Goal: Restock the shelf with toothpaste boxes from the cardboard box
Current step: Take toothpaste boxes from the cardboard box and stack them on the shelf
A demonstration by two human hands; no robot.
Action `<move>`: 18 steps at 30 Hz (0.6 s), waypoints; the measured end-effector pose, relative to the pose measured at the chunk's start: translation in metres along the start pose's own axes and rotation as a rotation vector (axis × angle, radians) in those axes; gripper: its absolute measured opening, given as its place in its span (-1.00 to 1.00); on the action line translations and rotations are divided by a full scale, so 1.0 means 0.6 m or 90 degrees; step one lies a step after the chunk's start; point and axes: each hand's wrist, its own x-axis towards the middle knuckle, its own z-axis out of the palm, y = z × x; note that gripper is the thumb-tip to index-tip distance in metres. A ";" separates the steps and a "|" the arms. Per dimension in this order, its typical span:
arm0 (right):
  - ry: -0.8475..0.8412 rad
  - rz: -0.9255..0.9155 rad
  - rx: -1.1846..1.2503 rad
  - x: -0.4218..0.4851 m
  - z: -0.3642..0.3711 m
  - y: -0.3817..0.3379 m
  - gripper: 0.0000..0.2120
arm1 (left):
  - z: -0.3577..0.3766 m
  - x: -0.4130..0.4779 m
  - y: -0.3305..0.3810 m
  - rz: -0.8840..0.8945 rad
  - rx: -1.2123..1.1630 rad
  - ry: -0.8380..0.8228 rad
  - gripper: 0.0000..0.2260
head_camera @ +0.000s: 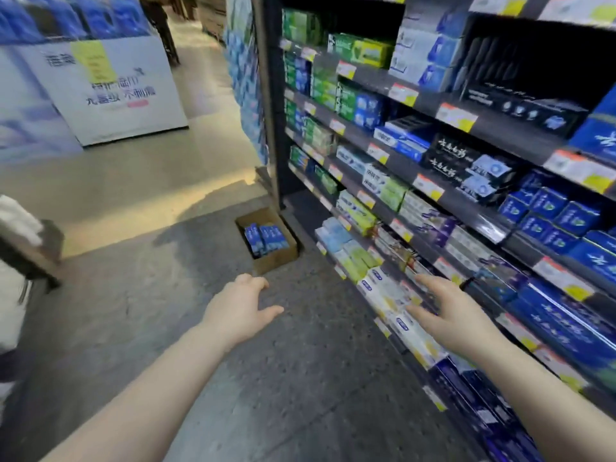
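Note:
An open cardboard box (278,258) sits on the floor at the foot of the shelf unit, holding several blue toothpaste boxes (265,239). My left hand (240,308) hovers over the floor just this side of the box, fingers relaxed and holding nothing. My right hand (446,311) is spread in front of the lower shelf (386,323), over white toothpaste boxes (383,290), and holds nothing. The frame does not show whether it touches them.
The dark shelf unit (500,141) fills the right side, packed with green, white, black and blue toothpaste boxes behind price tags. A large white and blue display stand (110,95) occupies the aisle at the far left. A person's white sleeve (20,221) shows at the left edge.

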 end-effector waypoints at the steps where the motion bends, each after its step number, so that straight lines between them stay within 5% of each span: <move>1: -0.014 -0.001 -0.001 0.023 0.013 -0.015 -0.46 | 0.001 0.011 -0.026 -0.012 -0.010 -0.001 -0.50; 18: -0.169 -0.094 -0.031 0.610 0.158 -0.231 -0.47 | -0.104 0.434 -0.313 -0.200 -0.050 -0.034 -0.55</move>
